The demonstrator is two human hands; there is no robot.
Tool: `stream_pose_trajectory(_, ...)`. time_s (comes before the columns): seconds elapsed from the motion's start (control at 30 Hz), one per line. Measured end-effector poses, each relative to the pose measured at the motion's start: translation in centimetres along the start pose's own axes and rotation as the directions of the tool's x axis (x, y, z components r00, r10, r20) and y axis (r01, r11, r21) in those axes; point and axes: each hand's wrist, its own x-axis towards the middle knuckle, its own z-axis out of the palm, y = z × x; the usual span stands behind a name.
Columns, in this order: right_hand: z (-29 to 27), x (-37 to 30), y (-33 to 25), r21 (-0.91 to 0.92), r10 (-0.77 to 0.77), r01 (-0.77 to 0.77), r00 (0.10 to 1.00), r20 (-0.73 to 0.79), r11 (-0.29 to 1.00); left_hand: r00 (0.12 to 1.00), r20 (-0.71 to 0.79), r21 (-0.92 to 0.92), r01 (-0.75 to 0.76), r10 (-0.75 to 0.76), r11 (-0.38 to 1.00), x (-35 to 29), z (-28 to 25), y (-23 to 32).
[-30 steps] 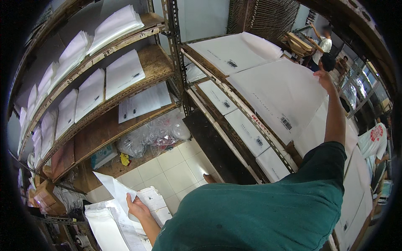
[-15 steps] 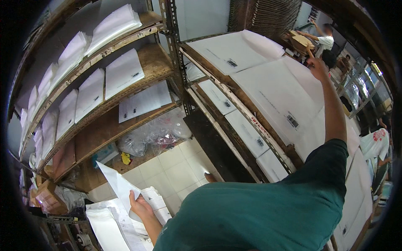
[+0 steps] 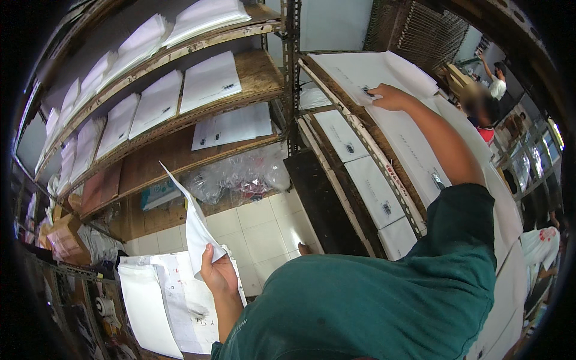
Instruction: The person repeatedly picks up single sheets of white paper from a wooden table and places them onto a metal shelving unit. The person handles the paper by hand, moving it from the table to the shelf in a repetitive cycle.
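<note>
My left hand (image 3: 219,275) is closed on a thin white paper sheet (image 3: 195,227), thumb on its near face. The sheet stands tilted above a board (image 3: 198,300) with a stack of white paper (image 3: 147,306) on it. My right arm stretches over the right-hand shelf. There my right hand (image 3: 393,98) has its fingers bent and pressed together at the front corner of a large white sheet (image 3: 348,71), by a small dark printed label. What lies under the palm is hidden.
Several paper stacks (image 3: 211,81) fill the shelves at left. A lower shelf at right holds more labelled stacks (image 3: 369,189). Clear plastic bags (image 3: 240,180) lie beneath the left shelf, near a metal upright (image 3: 292,72). Other people (image 3: 498,81) are at far right.
My right hand has come from the far right, raised over the shelf, to the sheet's front corner. My left hand, still holding its sheet, appears slightly right and lower; the view has turned.
</note>
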Motion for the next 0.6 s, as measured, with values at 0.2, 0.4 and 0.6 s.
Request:
stream_pose_trajectory(0.2, -2.7, -0.5, -4.0, -0.111, 0.0, -0.014, 0.992, -0.125, 0.994, 0.976, 0.124, -0.116, 0.191, -0.177, 0.975, 1.9, 1.5, 0.3)
stream_pose_trajectory(0.4, -2.5, -3.2, -30.5, 0.31, -0.569, 0.551, 0.822, -0.041, 0.775, 0.959, 0.143, -0.114, 0.261, -0.244, 0.959, 4.0, 1.8, -1.9)
stream_pose_trajectory(0.6, 3.7, -4.3, -39.5, 0.116, -0.752, 0.75, 0.658, -0.036, 0.651, 0.946, 0.154, -0.104, 0.302, -0.285, 0.948, 1.0, 3.9, -3.3)
